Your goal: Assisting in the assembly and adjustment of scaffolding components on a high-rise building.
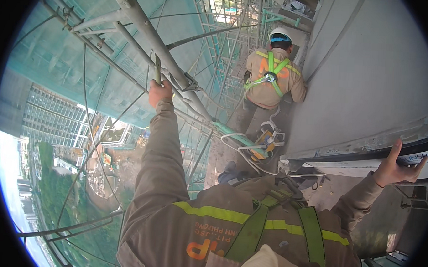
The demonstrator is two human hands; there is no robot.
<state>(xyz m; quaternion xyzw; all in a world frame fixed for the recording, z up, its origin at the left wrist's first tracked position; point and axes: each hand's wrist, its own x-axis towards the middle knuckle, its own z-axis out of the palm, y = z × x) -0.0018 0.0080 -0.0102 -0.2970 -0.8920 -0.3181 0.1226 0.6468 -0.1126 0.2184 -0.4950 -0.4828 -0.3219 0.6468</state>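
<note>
one flat strip-like tool stands up out of the left hand, whose fingers are clenched round its lower end; its exact kind is too small to tell. it sits just left of the thick scaffold tube, and whether it touches the tube i cannot tell. the step in hand looks, in my judgement, like holding the tool out at arm's length while the body is braced on the other side. a next move would call for a firm fist, since a drop past the scaffold looks possible.

the left arm runs nearly straight ahead, wrist in line. the right arm reaches out sideways, and the right hand lies toward the right end of the white-faced ledge, thumb up and well apart from the fingers; whether the fingertips hook its edge is unclear. a yellow device rests on the walkway, near the ledge's left end.
</note>
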